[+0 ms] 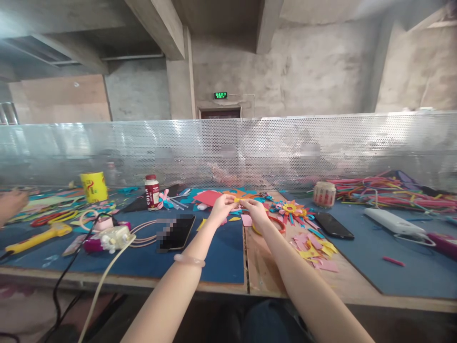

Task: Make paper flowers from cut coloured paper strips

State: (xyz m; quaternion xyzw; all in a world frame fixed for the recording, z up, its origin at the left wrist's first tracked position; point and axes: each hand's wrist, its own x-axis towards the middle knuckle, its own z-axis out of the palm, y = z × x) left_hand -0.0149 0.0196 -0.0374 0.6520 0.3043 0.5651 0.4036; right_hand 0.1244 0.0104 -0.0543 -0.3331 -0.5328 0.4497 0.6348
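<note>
Both arms reach out over the table. My left hand (221,207) and my right hand (254,209) meet at the fingertips and pinch a small yellow paper piece (237,200) between them. Below the hands lie a pink paper scrap (246,219) and a red paper sheet (208,197). A finished paper flower (291,208) with coloured petals lies just right of my right hand. A pale bangle (189,260) sits on my left forearm.
Two black phones (177,232) (333,225) lie on blue mats (214,252). A glue gun (35,237), cables, a yellow cup (94,186), a red-capped bottle (152,192), a tape roll (324,194), paper scraps (316,247) and coloured strips (392,193) crowd the table. Another person's hand (10,202) shows at far left. A perforated metal screen (228,147) runs behind.
</note>
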